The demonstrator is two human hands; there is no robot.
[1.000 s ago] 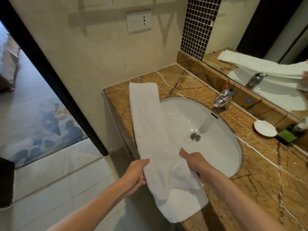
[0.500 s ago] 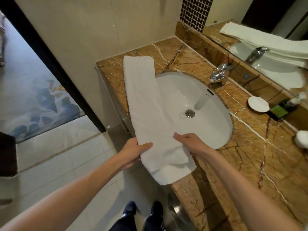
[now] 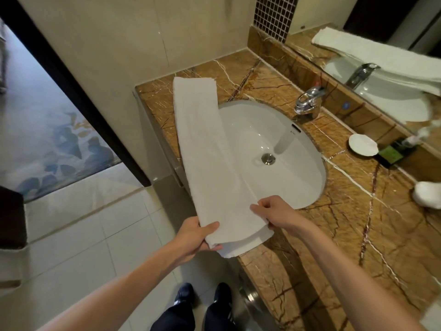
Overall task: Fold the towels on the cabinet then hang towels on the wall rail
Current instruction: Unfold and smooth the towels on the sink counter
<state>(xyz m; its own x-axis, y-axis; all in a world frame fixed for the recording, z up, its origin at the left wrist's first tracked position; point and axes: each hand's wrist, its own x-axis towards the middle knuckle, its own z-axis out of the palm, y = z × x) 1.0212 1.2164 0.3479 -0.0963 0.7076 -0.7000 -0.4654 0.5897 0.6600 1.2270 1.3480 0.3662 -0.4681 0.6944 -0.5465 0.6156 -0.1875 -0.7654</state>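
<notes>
**Asker:** 2 bare hands are in view, yes? What room do they have along the counter?

**Describer:** Yes. The counter [image 3: 358, 223] is brown veined marble with a white oval sink [image 3: 286, 149] sunk into it. Its left end meets a cream wall, and its front edge drops to pale floor tiles, where the person's dark shoes [image 3: 202, 297] show. The marble right of the sink is mostly bare. Near the back edge sit a chrome faucet [image 3: 307, 101], a small white dish [image 3: 362, 144] and a dark green packet [image 3: 393, 155]. A white bundle [image 3: 427, 194] lies at the far right.

**Asker:** Where is the towel, and which way does it run?

**Describer:** 1 long white towel [image 3: 210, 151], folded into a narrow strip, lies on the counter's left part. Its long axis runs from the back left corner toward the front edge, leaning slightly right as it comes nearer. Its right side overlaps the sink's left rim. The near end pokes past the front edge, where 2 layers show, slightly offset.

**Asker:** How do the hands grip it?

**Describer:** The left hand [image 3: 193, 237] pinches the near left corner, thumb on top, fingers underneath. The right hand [image 3: 279, 213] closes on the near right edge, fingers curled over the top layer beside the sink's front rim.
</notes>
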